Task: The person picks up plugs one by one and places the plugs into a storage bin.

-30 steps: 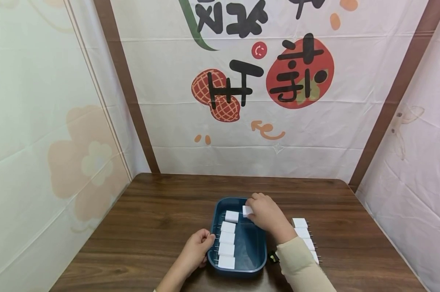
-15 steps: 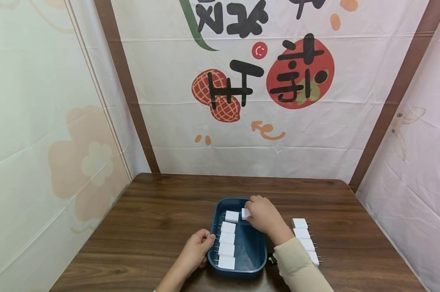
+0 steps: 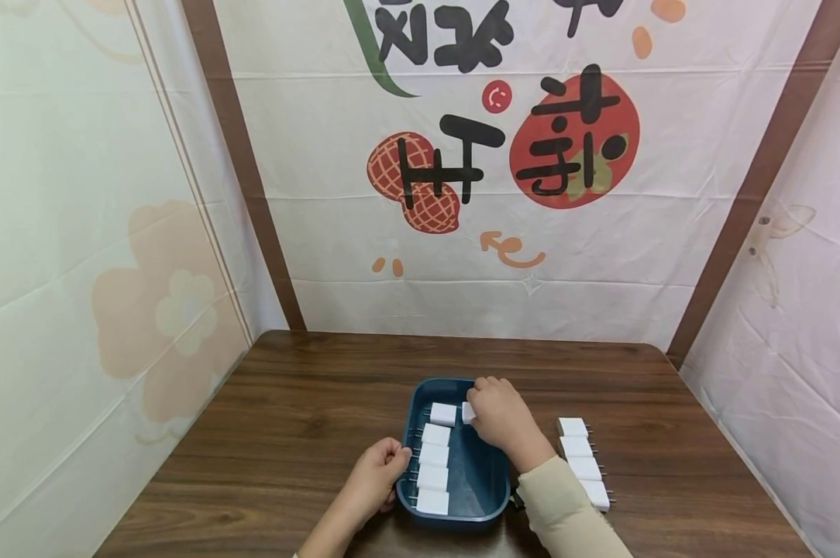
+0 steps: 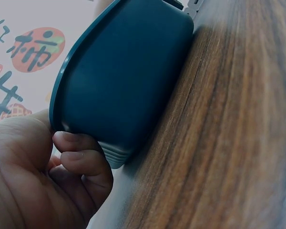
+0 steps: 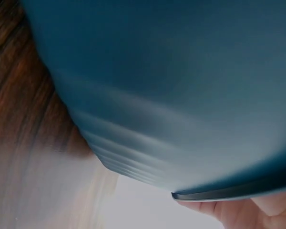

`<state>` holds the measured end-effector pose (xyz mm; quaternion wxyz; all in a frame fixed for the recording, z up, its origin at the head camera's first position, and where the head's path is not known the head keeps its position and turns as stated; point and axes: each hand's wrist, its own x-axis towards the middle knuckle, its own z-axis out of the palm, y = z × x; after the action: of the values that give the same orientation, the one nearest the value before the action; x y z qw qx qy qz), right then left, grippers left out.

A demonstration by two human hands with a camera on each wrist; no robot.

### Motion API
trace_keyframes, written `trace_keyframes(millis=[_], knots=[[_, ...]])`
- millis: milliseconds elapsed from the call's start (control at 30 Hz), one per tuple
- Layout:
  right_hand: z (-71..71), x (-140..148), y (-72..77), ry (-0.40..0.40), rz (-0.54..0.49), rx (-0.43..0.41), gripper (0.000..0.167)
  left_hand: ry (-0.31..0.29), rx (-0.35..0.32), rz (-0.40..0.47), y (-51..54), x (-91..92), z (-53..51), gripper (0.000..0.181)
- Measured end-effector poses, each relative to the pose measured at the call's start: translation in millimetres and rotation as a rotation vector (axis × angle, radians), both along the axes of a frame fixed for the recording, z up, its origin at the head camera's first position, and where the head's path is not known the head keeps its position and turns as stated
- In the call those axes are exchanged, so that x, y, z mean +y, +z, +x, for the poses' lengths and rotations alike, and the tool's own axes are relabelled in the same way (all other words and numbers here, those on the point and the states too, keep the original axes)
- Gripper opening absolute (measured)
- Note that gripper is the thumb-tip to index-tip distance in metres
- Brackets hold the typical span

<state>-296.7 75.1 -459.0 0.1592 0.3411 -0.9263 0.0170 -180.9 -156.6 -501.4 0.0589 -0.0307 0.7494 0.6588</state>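
Note:
A blue rectangular tray (image 3: pixel 477 484) stands on the table, its outer wall (image 4: pixel 119 71) filling much of the left wrist view. My left hand (image 3: pixel 376 473) pinches its left rim between thumb and curled fingers. Inside, along the left side, lies a column of several white charger plugs (image 3: pixel 433 455), their metal prongs pointing left. At the tray's far right corner, my right hand (image 3: pixel 501 417) holds another white charger plug (image 3: pixel 467 412), mostly hidden by the fingers. In the right wrist view only part of the right hand (image 5: pixel 243 210) shows beyond the tray rim.
Several more white charger plugs (image 3: pixel 582 467) stand in a row on the table right of the tray, prongs pointing right. A small dark object (image 3: pixel 518 500) is partly hidden under the right sleeve (image 3: pixel 559 496). Printed cloth walls (image 3: pixel 336 232) surround the wooden table (image 3: pixel 287 418).
The right hand has shifted slightly down and toward me inside the tray with its charger plug, which now shows less. The left hand and tray stay put.

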Motion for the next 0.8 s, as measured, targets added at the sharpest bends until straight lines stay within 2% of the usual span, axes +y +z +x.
trace_keyframes(millis=[400,800], knots=[[0.1,-2.8,-7.0,-0.019,0.035,0.029,0.028,0.003,0.01,-0.004,0.1,0.8,1.7,0.025],[0.0,-3.9,-5.5,-0.009,0.067,0.042,0.024,0.014,-0.001,-0.028,1.1,0.0,0.3,0.026]])
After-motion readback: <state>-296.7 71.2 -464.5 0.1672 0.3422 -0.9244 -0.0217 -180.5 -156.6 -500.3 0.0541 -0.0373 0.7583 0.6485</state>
